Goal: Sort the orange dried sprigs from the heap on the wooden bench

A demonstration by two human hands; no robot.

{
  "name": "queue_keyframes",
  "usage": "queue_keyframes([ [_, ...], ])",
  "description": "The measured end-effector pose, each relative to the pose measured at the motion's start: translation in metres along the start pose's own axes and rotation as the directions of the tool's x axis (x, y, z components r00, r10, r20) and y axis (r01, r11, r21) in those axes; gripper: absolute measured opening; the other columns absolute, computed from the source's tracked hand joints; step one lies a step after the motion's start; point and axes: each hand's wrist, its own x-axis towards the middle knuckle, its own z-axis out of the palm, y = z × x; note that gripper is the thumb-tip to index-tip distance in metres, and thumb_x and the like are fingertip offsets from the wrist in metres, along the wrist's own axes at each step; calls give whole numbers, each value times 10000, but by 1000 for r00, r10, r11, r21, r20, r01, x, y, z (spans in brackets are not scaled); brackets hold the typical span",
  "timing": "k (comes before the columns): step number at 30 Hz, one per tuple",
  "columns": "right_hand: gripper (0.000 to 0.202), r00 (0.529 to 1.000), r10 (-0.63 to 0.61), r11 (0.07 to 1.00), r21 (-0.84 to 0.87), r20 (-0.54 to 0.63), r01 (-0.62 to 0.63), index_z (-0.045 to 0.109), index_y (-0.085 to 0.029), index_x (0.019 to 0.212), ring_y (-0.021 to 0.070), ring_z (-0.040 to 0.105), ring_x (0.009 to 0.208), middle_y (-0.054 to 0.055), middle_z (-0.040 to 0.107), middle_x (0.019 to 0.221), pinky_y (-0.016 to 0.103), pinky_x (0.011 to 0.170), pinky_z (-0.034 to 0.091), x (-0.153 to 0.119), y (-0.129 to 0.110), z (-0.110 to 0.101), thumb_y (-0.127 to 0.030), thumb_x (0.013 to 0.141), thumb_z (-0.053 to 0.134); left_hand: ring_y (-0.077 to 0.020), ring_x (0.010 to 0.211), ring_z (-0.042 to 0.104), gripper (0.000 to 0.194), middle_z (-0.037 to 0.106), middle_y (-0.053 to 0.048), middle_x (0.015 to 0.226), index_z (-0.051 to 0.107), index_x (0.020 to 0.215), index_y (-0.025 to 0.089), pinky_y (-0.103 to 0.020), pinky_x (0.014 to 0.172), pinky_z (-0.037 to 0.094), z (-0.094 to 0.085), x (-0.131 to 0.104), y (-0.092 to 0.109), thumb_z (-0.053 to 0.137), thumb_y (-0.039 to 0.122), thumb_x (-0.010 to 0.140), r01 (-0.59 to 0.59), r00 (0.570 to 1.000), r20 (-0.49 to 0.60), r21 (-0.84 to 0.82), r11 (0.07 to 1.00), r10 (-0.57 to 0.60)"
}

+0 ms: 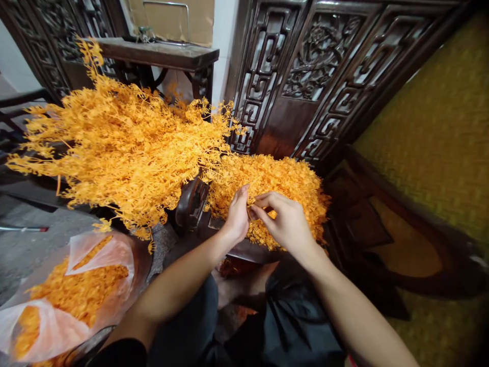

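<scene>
My left hand [238, 215] and my right hand [282, 216] meet in front of a mound of orange flower-like pieces [282, 178] on a dark wooden seat. The right thumb and fingertips pinch close to the left fingers. Whatever lies between them is too small to make out. The left fingers are pressed together, partly turned away from view. To the left, a large spread of orange sprigs [133, 148] reaches up to the mound.
A translucent plastic bag [110, 255] of orange pieces stands at the lower left. Behind are a small dark table [153, 51] and carved wooden panels [294, 112]. A dark wooden chair part [355, 224] is at the right.
</scene>
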Motion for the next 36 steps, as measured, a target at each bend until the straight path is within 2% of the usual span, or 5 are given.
queue_keyframes([
  [10,124,850,258,942,-75,-459,-326,686,-231,757,224,687,733,56,728,819,368,707,570,1,32,-40,-322,841,683,-42,389,261,176,331,103,536,553,1111,196,-168,426,164,25,-26,14,536,289,963,145,972,178,61,988,-154],
  [15,156,459,416,881,224,-785,-416,677,-180,788,226,695,690,87,705,756,361,666,573,2,97,-72,-323,756,728,-56,384,242,191,300,111,496,545,1112,196,-176,426,162,5,-24,23,515,245,930,86,987,135,55,995,-92],
  [20,506,669,680,670,624,-300,-402,692,-157,980,172,677,613,3,691,717,369,657,619,13,116,-32,-347,552,886,-61,435,308,242,296,99,547,579,1116,212,-170,450,216,-4,-21,16,591,281,885,95,964,246,45,994,-104],
  [27,580,700,650,705,578,-297,-410,728,-161,983,278,726,958,91,748,992,533,970,564,29,135,-20,-395,494,932,-68,507,489,161,510,43,708,615,1064,173,-195,508,381,0,-13,7,559,196,915,-40,985,175,193,980,6],
  [36,588,920,378,837,461,-101,-293,612,-242,1357,246,655,1194,116,686,1285,472,1004,547,3,70,-40,-652,978,428,-125,579,618,165,636,4,737,600,1029,171,-246,585,494,-4,-14,7,649,256,896,-80,974,226,254,964,22],
])
